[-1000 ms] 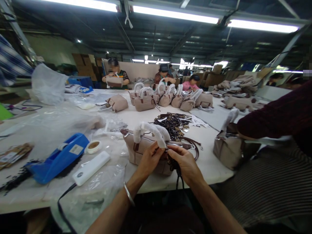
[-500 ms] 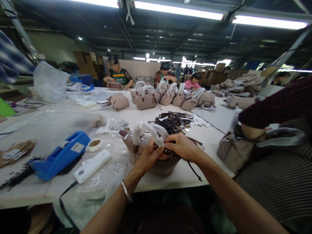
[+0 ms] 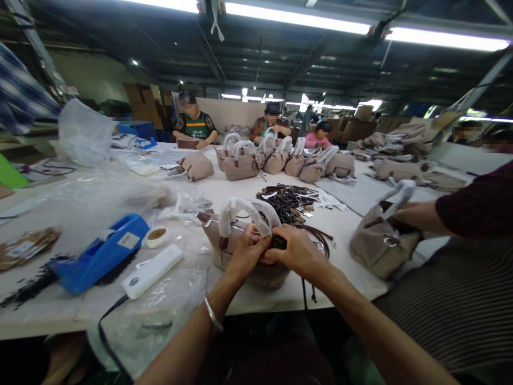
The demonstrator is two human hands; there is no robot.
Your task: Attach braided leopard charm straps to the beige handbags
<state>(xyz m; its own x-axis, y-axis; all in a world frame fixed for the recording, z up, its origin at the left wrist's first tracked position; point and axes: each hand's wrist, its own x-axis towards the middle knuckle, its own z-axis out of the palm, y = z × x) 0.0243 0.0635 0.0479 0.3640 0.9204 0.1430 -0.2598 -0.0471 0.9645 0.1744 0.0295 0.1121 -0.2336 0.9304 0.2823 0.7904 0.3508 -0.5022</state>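
A beige handbag (image 3: 274,278) with brown trim stands on the table in front of me, its wrapped handles (image 3: 250,208) sticking up. At the base of the near handle, my left hand (image 3: 249,251) is closed in a pinch on the handbag's handle. Right beside it, my right hand (image 3: 298,250) has its fingers closed around a dark bag charm (image 3: 279,241), partly hidden by the fingers. Thin black cords (image 3: 313,294) dangle below that hand over the table edge. A brown strap (image 3: 326,238) with a metal clip lies just right of it.
Behind the handbag lies a pile of dark charms (image 3: 288,202). To the left are a blue tape dispenser (image 3: 102,254), a tape roll (image 3: 156,237), a white power bank (image 3: 154,271) and plastic sheeting. A co-worker's arm (image 3: 425,216) reaches into another handbag (image 3: 377,243). Finished-looking bags (image 3: 240,166) line the back.
My right hand has shifted slightly, its fingers now curled round the dark charm; the cords hang lower and further left. At right, the co-worker's arm has drawn back and the bag there stands more upright.
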